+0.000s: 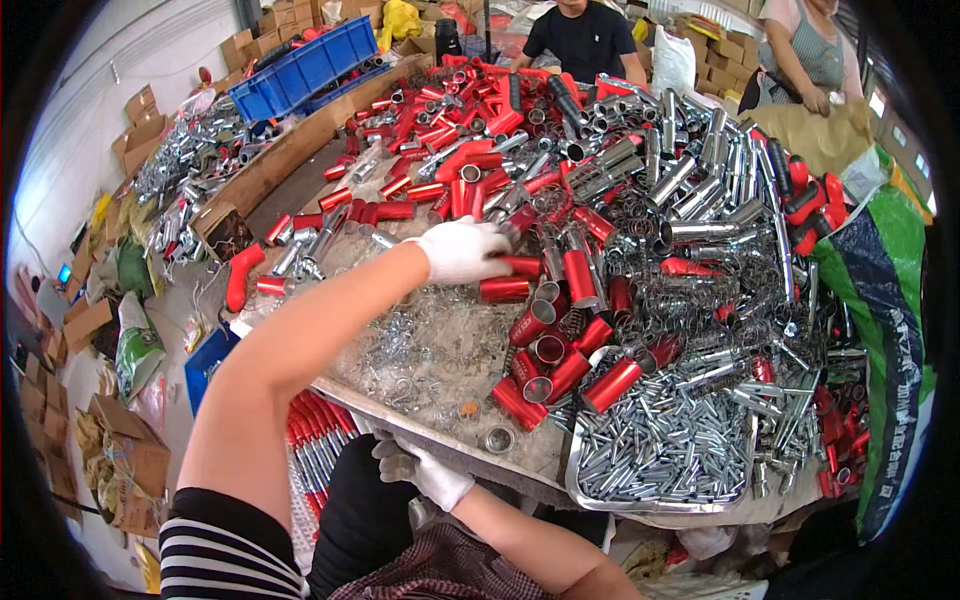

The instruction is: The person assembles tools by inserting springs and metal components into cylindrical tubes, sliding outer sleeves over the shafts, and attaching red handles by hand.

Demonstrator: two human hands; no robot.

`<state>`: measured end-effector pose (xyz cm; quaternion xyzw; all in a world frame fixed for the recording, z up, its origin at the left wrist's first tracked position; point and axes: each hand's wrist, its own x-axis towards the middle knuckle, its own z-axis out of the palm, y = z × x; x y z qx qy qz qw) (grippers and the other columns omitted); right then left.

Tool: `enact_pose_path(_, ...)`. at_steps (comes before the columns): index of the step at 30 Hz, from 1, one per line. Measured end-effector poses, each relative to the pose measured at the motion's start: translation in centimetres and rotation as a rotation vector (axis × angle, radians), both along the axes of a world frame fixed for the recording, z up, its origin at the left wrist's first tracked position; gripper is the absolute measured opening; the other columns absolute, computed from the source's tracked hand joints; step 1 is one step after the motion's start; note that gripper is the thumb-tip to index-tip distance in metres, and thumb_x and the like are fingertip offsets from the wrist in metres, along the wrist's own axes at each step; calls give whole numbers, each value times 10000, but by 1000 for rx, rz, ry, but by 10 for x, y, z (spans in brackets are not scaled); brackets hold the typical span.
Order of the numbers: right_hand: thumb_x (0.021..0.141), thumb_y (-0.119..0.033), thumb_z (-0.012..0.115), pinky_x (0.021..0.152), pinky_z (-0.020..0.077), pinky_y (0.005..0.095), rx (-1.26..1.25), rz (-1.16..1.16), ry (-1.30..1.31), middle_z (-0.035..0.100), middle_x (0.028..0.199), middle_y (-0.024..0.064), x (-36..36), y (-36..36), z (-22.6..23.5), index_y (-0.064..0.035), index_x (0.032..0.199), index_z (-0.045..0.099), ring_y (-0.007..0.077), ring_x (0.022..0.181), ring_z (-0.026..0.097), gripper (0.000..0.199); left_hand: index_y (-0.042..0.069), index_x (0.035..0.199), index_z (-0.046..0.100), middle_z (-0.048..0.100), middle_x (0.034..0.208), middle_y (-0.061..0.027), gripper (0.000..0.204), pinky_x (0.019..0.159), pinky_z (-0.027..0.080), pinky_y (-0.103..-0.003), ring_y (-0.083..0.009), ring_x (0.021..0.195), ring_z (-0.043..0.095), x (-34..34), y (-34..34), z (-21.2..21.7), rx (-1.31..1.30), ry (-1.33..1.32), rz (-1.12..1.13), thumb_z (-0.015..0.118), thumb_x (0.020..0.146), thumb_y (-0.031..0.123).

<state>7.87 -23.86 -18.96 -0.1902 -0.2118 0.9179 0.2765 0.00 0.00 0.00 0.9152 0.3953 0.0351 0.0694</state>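
The person's left arm (275,365), bent and bare below a black-and-white striped sleeve (222,545), reaches forward and rightward; the white-gloved left hand (465,250) is palm down, fingertips unclear. The right forearm (535,535) slants in from lower right, its gloved right hand (428,476) low, fingers pointing left.

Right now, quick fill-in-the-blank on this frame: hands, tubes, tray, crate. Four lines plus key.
1. The left hand wears a ____ glove.
2. The tubes beside the left hand are coloured ____.
3. The metal tray of small rods lies to the ____ of the right hand.
4. The long plastic crate at upper left is ____.

Missing words: white; red; right; blue.
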Motion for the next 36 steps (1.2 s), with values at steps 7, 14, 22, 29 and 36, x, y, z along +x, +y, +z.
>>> enact_pose_path(7,1011,-378,524,743,573,311,4,38,20,664,981,89,0,-5,1,-32,1258,543,141,803,659,425,71,1094,650,608,1098,-163,458,937,467,-426,-342,1030,594,-35,-73,19,-195,39,118,680,774,397)
enact_pose_path(14,1012,-363,527,686,583,291,-31,3,2,677,934,96,-6,-4,0,-25,1215,579,153,742,673,397,24,1109,663,669,1039,-183,503,877,488,-368,-286,961,651,-15,-40,88,-253,-94,322,684,781,405)
enact_pose_path(22,1009,-351,528,719,579,330,-30,26,119,666,994,105,1,2,7,-24,1279,546,152,794,659,425,42,1100,688,689,1057,-166,352,856,521,-379,-270,937,683,-43,-10,58,210,-362,380,613,840,268)
enact_pose_path(29,1000,-386,543,692,587,285,-3,-3,59,677,951,116,-1,-4,10,-11,1224,581,154,767,677,438,84,1216,634,632,1138,-165,455,957,462,-408,-321,1117,582,-48,-40,-5,-17,-64,125,661,805,278)
enact_pose_path(36,1001,-371,546,726,578,327,-6,16,87,674,975,109,1,1,3,-9,1281,536,146,778,658,457,65,1046,705,644,983,-142,372,877,495,-390,-290,975,634,-45,-83,11,-162,-96,203,704,782,326)
